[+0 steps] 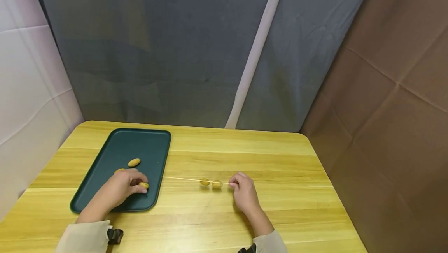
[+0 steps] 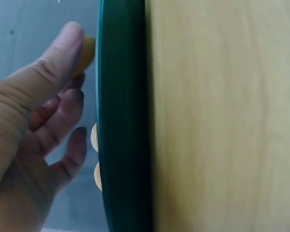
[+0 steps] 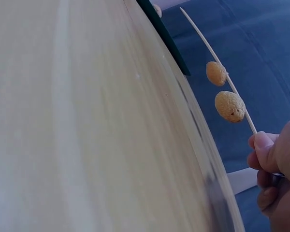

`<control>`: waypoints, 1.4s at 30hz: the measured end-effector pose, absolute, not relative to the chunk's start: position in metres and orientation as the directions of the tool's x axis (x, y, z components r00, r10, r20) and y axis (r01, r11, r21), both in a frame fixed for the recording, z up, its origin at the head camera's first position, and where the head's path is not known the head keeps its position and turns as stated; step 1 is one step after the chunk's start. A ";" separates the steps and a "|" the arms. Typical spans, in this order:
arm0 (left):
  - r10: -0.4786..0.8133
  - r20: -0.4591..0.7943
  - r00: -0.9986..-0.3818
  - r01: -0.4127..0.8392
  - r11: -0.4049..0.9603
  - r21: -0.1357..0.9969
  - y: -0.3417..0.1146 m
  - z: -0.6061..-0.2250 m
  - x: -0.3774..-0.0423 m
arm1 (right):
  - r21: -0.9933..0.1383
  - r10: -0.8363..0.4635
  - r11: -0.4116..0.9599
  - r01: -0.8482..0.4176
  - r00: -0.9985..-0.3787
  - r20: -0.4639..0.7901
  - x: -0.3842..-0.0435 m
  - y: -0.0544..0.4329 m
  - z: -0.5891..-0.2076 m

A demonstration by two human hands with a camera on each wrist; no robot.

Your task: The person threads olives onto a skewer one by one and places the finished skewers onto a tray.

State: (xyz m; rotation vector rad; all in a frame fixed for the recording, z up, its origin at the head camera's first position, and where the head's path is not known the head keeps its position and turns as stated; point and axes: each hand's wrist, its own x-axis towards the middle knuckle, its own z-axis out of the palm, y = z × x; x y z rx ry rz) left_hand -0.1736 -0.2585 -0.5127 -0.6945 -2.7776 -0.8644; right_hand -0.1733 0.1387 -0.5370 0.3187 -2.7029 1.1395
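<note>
My right hand (image 1: 244,192) pinches one end of a thin wooden skewer (image 1: 178,178), which points left toward the tray. Two golden-brown oval pieces with a rough, pitted skin, a smaller one (image 3: 216,73) and a larger one (image 3: 230,106), hang on the skewer, apart from the fingers. Over the dark green tray (image 1: 150,140), my left hand (image 1: 124,187) pinches another golden oval piece (image 1: 143,185) between thumb and fingers. In the left wrist view the thumb partly covers this piece (image 2: 88,54). One loose oval piece (image 1: 134,162) lies in the tray, and another (image 1: 119,170) is half hidden behind the left hand.
The tray, with its raised rim (image 2: 123,116), stands on the left part of a light wooden table (image 1: 280,167). A grey cloth (image 1: 175,50) hangs behind the table, with a brown cloth (image 1: 395,128) at the right and a white one (image 1: 31,70) at the left.
</note>
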 end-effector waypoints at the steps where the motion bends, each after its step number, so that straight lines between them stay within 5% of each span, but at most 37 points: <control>1: 0.376 0.320 -0.870 0.491 0.730 0.477 -0.258 -0.513 -0.173 | -0.679 -0.126 0.681 -0.274 -0.958 0.259 -0.173 0.139 -0.537; 6: 0.313 0.466 -0.828 0.512 0.760 0.399 -0.254 -0.513 -0.172 | -0.690 -0.128 0.668 -0.279 -0.956 0.262 -0.173 0.139 -0.537; 13: 0.240 0.512 -0.825 0.500 0.732 0.463 -0.244 -0.513 -0.171 | -0.710 -0.133 0.640 -0.295 -0.952 0.275 -0.174 0.140 -0.536; 42: 0.172 0.449 -0.877 0.448 0.632 0.633 -0.230 -0.515 -0.175 | -0.756 -0.126 0.584 -0.296 -0.953 0.276 -0.178 0.140 -0.536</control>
